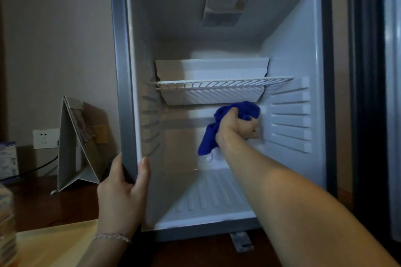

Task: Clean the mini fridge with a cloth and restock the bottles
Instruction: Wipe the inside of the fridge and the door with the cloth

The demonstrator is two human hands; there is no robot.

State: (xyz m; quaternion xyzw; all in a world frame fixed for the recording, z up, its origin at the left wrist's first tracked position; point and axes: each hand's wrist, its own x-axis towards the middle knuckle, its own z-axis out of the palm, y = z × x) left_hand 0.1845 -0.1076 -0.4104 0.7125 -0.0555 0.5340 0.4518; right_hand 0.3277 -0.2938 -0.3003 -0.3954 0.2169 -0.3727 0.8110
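Observation:
The mini fridge (pixel 121 54) stands open on a dark wooden surface, with no bottles inside. A white wire shelf (pixel 217 84) spans its middle. My right hand (pixel 237 125) reaches deep inside, below the shelf, and is shut on a blue cloth (pixel 243 108) pressed near the back right corner; part of the cloth hangs down to the left of my wrist. My left hand (pixel 122 188) grips the fridge's left front frame near the bottom. A blurred bottle (pixel 6 223) shows at the far left edge.
The fridge door (pixel 368 93) stands open at the right. A folded card stand (pixel 76 143) sits left of the fridge, before a wall socket (pixel 44 137) and a black cable. A pale yellow tray (pixel 56 243) lies at the lower left.

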